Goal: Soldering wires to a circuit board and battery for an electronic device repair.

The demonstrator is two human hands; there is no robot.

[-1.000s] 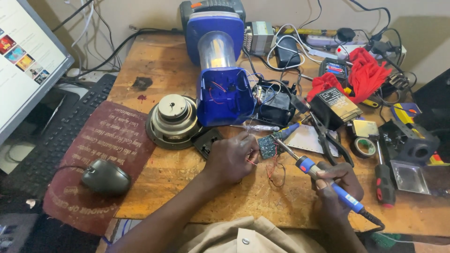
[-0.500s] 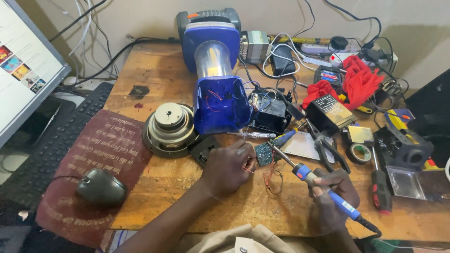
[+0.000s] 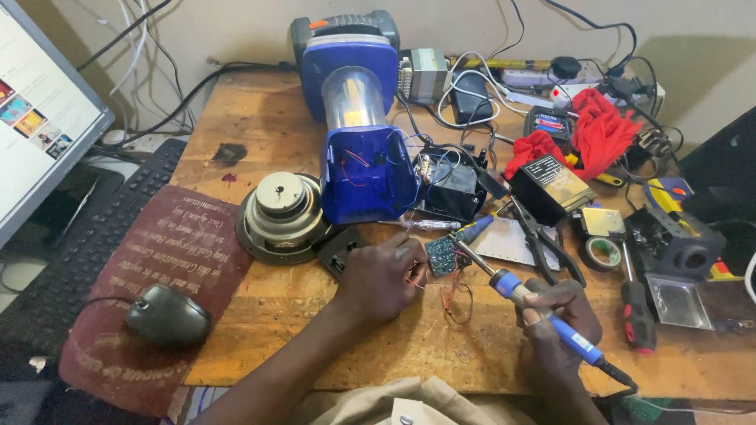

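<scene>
My left hand (image 3: 378, 279) curls, fingertips pinching one small green circuit board (image 3: 442, 256) at table centre. At four o'clock, my right hand (image 3: 555, 319) grips one blue-handled soldering iron (image 3: 524, 299), tip touching the board.

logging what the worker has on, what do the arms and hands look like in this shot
Both forearms are bare, with no sleeves reaching them. The left hand and right hand wear no gloves; I see no rings or watch. A beige garment shows at the bottom edge, by the body.
</scene>
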